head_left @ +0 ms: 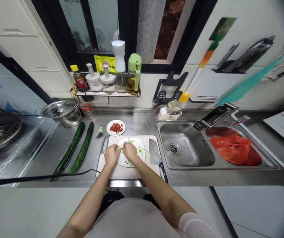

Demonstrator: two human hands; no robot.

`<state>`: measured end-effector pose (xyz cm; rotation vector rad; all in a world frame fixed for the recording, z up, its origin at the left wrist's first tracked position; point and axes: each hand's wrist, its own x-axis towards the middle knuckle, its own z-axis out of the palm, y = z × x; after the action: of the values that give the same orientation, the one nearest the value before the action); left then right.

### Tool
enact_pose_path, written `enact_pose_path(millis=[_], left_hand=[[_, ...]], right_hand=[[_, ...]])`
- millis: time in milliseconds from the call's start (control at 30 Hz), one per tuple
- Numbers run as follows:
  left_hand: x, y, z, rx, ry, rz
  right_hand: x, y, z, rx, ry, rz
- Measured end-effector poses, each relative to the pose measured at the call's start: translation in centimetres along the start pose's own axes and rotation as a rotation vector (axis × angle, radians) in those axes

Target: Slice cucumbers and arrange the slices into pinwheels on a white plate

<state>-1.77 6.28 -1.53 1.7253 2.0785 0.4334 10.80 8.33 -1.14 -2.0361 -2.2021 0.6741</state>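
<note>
A white plate (139, 144) lies on a pale cutting board (147, 165) on the steel counter. Cucumber slices (141, 151) are laid around the plate's rim. My left hand (111, 154) and my right hand (130, 150) rest over the plate's left part, fingertips pinched close together at a cucumber slice I can barely make out. A cleaver (155, 155) lies on the board's right edge, apart from my hands. Two whole cucumbers (76, 148) lie on the counter to the left.
A small dish of red pieces (116, 127) and cucumber ends (99, 132) sit behind the board. The sink (185, 148) is right, with a red basin (233, 150). A steel pot (62, 112), a bottle shelf (107, 93) and a black cable (38, 178) are nearby.
</note>
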Motion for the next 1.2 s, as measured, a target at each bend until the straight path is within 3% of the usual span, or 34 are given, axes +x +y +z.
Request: enact_pose_path(millis=[433, 900, 1200], left_hand=[[0.4, 0.9, -0.2, 0.035, -0.055, 0.018], [1.5, 0.8, -1.4, 0.115, -0.194, 0.198], [2.9, 1.3, -1.6, 0.156, -0.234, 0.077]], right_hand=[[-0.1, -0.1, 0.0, 0.014, 0.001, 0.019], [-0.2, -0.2, -0.3, 0.004, -0.017, 0.019], [-0.3, -0.3, -0.2, -0.004, -0.013, 0.012]])
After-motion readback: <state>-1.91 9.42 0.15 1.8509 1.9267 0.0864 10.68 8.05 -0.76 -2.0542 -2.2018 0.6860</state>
